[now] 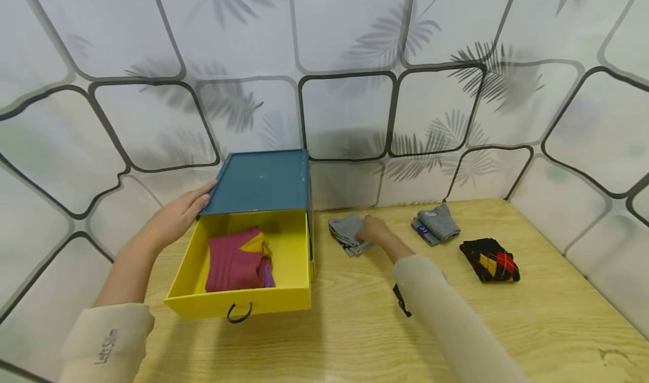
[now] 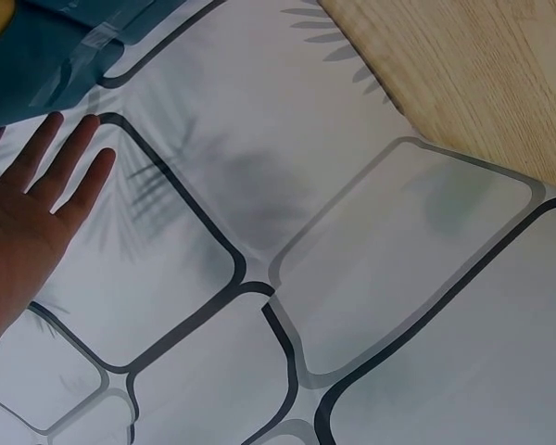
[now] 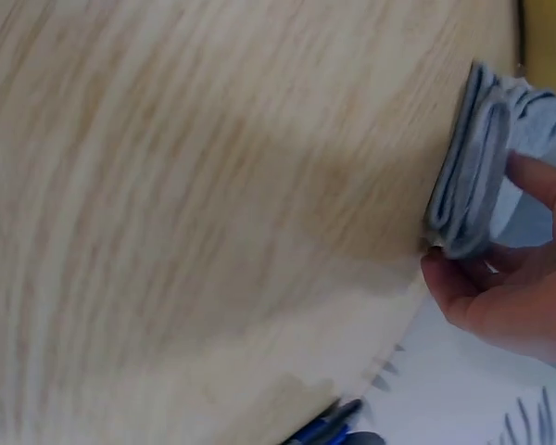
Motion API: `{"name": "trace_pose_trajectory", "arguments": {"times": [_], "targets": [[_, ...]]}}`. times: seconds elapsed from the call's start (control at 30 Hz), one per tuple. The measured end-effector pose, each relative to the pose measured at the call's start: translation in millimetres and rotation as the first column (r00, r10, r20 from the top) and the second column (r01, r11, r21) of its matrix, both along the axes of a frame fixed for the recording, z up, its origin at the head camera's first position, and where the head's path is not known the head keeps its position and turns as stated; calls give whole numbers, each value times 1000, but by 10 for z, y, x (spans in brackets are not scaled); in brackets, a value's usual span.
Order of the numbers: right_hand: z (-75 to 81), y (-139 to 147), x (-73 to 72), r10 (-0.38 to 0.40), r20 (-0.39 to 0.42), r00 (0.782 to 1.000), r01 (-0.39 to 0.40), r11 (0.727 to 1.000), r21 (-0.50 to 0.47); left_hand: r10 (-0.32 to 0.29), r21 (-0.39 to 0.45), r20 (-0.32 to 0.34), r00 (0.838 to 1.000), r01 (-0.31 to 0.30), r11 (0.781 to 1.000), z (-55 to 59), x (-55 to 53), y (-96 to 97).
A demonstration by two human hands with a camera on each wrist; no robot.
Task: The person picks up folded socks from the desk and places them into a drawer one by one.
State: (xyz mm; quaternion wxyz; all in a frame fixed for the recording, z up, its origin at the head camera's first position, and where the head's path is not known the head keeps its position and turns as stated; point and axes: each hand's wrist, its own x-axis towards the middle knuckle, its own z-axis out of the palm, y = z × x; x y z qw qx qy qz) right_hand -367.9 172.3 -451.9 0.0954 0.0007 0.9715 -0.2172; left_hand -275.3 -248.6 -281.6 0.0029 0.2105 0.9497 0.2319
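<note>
My right hand (image 1: 374,230) grips a folded grey pair of socks (image 1: 347,228) on the table, just right of the drawer unit. The right wrist view shows the thumb on one side of the folded socks (image 3: 473,176) and fingers around their lower end. My left hand (image 1: 178,214) rests with extended fingers against the left side of the blue drawer unit (image 1: 258,183); those fingers (image 2: 60,162) look straight and spread in the left wrist view. The yellow drawer (image 1: 238,303) is pulled out, with a folded maroon sock bundle (image 1: 230,262) with yellow and purple parts inside.
Farther right on the wooden table (image 1: 355,326) lie another folded grey pair (image 1: 438,223) with a blue label and a dark argyle pair (image 1: 489,260). A black item (image 1: 401,300) shows partly under my right forearm. A patterned wall covering (image 1: 345,112) stands behind.
</note>
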Motion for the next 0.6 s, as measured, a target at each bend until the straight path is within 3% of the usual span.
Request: {"name": "trace_pose_trajectory", "arguments": {"times": [0.1, 0.13, 0.2, 0.33, 0.37, 0.47, 0.53, 0.6], "targets": [[-198, 109, -129, -6, 11, 1000, 6, 1000, -5, -2, 0, -1, 1000, 2, 1000, 2, 1, 8], [-191, 121, -90, 1, -4, 1000, -2, 999, -34, -2, 1, -1, 1000, 2, 1000, 3, 1, 10], [-290, 169, -158, -23, 15, 1000, 24, 994, -110, -2, -1, -2, 1000, 2, 1000, 5, 1, 14], [-748, 314, -506, -65, -45, 997, 53, 972, -230, -1, -4, -3, 1000, 1, 1000, 7, 4, 16], [-937, 371, -677, -94, -49, 994, 80, 967, -242, -1, -5, -5, 1000, 1, 1000, 7, 5, 14], [-1166, 435, -849, -132, -72, 989, 111, 962, -250, -1, -3, -6, 1000, 1, 1000, 9, 12, 11], [-1127, 411, -810, -146, -63, 987, 126, 958, -256, -1, -3, -5, 1000, 1, 1000, 11, 18, 10], [-784, 282, -535, -161, 10, 987, 158, 946, -282, -1, -2, -2, 1000, 1, 1000, 10, 22, 11]]}}
